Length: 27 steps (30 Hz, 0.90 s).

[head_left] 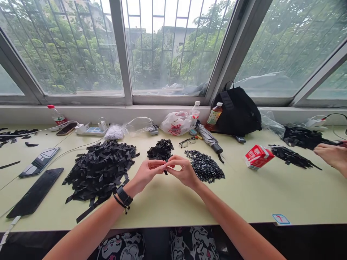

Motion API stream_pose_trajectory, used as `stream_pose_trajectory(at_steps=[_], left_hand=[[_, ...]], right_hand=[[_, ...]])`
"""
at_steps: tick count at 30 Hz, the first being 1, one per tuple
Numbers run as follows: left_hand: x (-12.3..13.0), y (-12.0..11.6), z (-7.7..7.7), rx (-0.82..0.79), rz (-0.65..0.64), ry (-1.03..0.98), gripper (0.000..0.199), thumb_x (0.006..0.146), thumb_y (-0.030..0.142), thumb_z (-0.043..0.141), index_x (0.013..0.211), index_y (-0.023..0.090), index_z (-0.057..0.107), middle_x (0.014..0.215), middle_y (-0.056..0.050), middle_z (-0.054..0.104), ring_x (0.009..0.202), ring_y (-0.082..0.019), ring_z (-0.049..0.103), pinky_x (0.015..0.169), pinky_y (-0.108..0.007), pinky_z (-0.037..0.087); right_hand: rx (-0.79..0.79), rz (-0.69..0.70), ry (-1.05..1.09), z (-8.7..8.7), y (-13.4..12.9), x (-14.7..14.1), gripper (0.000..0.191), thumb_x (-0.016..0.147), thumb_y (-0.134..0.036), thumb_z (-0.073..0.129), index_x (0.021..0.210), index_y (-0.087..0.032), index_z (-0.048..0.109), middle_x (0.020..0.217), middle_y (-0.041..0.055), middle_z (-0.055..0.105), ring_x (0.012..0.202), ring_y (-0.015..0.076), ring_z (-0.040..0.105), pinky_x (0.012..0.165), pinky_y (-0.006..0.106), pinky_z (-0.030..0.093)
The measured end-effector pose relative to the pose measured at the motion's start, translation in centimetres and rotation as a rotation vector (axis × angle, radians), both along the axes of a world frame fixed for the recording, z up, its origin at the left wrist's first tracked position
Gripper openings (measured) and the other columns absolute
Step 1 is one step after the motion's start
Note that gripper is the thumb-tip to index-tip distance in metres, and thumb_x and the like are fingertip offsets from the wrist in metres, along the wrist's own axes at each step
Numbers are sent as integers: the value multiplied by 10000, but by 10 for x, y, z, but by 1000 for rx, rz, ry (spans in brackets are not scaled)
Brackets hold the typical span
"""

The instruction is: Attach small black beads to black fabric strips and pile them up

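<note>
My left hand (146, 174) and my right hand (184, 171) meet fingertip to fingertip over the table's middle, both pinched. A short black strip end (166, 172) shows just below the joined fingertips; the rest of it is hidden by the fingers. Behind the hands lies a small pile of black strips (160, 148). A large heap of black strips (101, 169) spreads to the left of my left hand. Beyond my right hand, on its right, is a pile of small shiny black pieces (207, 167).
A red and white carton (258, 157), folded umbrella (210, 137), glasses (188, 142), plastic bag (176, 123) and black backpack (237, 112) stand or lie beyond. Phones (39, 162) and a black slab (35, 193) lie left. Another person's hand (330, 154) is far right near more strips (295, 156).
</note>
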<state>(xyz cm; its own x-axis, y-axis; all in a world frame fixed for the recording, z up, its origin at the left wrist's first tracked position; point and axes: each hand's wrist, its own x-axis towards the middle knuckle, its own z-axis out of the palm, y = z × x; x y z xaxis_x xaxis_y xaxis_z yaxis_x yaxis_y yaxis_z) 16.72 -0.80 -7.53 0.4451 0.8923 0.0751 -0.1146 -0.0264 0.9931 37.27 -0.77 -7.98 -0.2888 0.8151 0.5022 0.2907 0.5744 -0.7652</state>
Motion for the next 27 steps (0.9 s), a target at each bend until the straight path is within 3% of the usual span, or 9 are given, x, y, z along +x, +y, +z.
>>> stream_pose_trajectory(at_steps=[7,10,12,16,18,22,27], left_hand=[[0,4,-8,-43,13,-71,340,837,427,809,1069,178,811,1061,-123,789,927,-216,698,874,-348,547],[-1,4,-8,-71,23,-78,360,803,418,839,1070,178,812,1047,-121,792,915,-213,702,862,-339,547],[-1,3,-7,-94,44,-69,378,776,406,862,1072,177,813,1035,-121,794,909,-211,703,856,-332,546],[-1,2,-4,-143,80,-53,396,735,365,894,1067,166,811,999,-123,794,910,-210,700,836,-320,543],[-1,1,-3,-149,89,-46,400,725,345,898,1072,168,809,992,-119,793,908,-212,698,818,-316,541],[-2,2,-4,-140,90,-22,359,728,320,885,1050,180,813,972,-105,793,868,-201,696,781,-305,527],[-2,2,-5,-143,72,-25,312,763,319,857,1036,176,811,956,-99,789,845,-185,688,810,-307,516]], right_hand=[[-281,131,82,9,-5,2,233,911,-439,719,998,-232,782,999,60,713,893,199,673,789,342,568],[-313,146,53,13,-4,4,258,934,-451,685,1036,-222,746,966,51,730,895,201,675,784,325,553],[-249,43,-25,12,0,11,238,957,-432,644,1013,-217,729,942,49,734,845,194,670,749,310,531],[5,-456,-417,6,15,44,136,946,-269,590,875,-212,692,897,49,717,827,204,637,732,312,444],[10,-611,-605,2,20,65,136,920,-191,566,843,-209,676,900,54,717,863,216,638,720,308,408],[-117,-720,-773,-2,24,93,147,896,-148,552,819,-203,665,913,62,726,852,211,642,678,298,371],[-174,-723,-786,-2,24,96,140,905,-191,554,819,-203,664,935,68,735,850,206,647,660,288,360]])
